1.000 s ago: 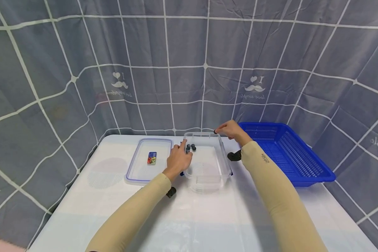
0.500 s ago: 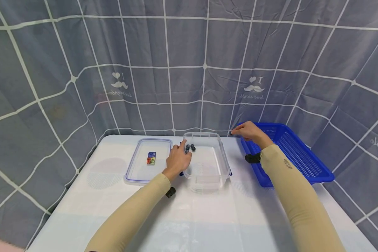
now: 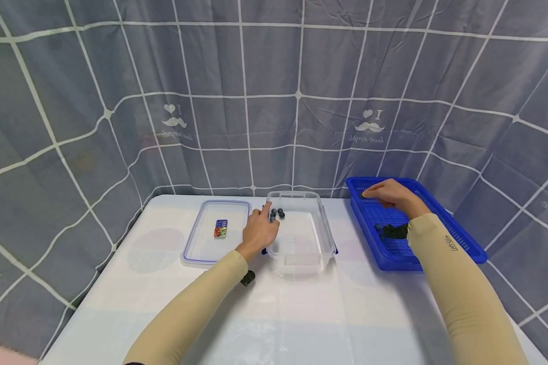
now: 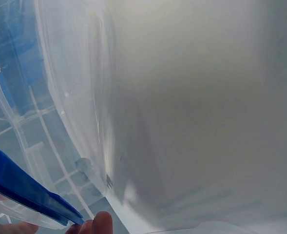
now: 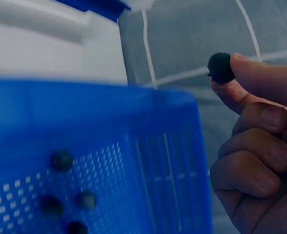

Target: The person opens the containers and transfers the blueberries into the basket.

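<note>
My right hand [image 3: 392, 196] is over the far left part of the blue basket [image 3: 447, 223]. In the right wrist view, its thumb and index finger pinch a dark blueberry [image 5: 221, 67], the other fingers curled in. Several blueberries [image 5: 62, 160] lie at the basket's bottom. My left hand [image 3: 258, 230] holds the left wall of a clear plastic box [image 3: 297, 258], fingers at the rim; the left wrist view has fingertips beside its blue latch [image 4: 31, 190]. Inside the box, several more blueberries [image 3: 280, 215] sit together near that hand.
Left of the box lies its clear lid [image 3: 201, 248] with a blue seal, bearing a small colourful label [image 3: 220, 228]. All stand on a white table [image 3: 301, 314]. A grey checked curtain [image 3: 274, 121] hangs behind and at both sides.
The right hand has moved right with the pinched blueberry, from the box's far right corner to over the basket. My left hand has stayed at the box.
</note>
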A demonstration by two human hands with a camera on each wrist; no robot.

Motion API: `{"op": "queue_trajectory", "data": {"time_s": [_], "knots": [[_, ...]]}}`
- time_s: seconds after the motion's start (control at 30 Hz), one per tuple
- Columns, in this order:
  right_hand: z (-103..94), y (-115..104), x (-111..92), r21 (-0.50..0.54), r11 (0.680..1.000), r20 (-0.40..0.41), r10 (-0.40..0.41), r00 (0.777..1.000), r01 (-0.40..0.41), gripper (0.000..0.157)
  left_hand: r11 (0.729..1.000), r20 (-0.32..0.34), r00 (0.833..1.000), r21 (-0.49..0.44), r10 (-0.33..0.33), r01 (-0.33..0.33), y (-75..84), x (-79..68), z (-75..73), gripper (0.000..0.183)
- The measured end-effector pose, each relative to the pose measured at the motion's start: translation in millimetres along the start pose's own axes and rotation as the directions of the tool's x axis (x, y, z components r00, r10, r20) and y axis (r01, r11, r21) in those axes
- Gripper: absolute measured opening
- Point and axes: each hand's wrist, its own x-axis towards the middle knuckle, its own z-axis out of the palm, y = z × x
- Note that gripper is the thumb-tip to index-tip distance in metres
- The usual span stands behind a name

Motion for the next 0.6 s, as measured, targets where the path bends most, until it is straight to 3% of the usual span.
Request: {"op": "queue_trajectory", "data": {"time_s": [0.23,0.6], "knots": [[-15.6,28.3,-6.1,-0.003,0.999,0.026,0.039,0.999,-0.039,0.055,1.0,0.003,1.0,0.016,0.013,-0.013,1.1,0.6,-0.2,0.063],[-19.4,69.4,-7.7,-0.006,0.994,0.084,0.111,0.99,-0.11,0.049,1.0,0.013,1.0,0.014,0.013,-0.014,0.9,-0.7,-1.6,0.063]]}}
